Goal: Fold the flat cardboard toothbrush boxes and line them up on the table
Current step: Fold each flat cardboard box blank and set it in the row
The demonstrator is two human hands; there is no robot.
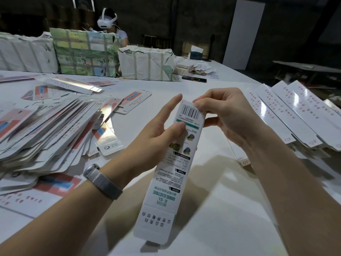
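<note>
A long white toothbrush box point(171, 174) with green print and a barcode hangs above the white table point(212, 209), its far end up and its near flap open. My left hand point(156, 130) holds its upper part, thumb pressed on the printed face, fingers straight behind it. My right hand point(221, 113) pinches the far end by the barcode, fingers curled over the top flap. A big heap of flat boxes point(46, 126) lies at the left. Folded white boxes point(287, 111) lie side by side in a row at the right.
Wrapped bundles of stock point(84, 52) stand along the table's far side, and a person wearing a headset point(110, 23) sits behind them. A dark phone point(193, 78) and paper scraps point(201, 68) lie at the back right. The table's right edge drops off beyond the row.
</note>
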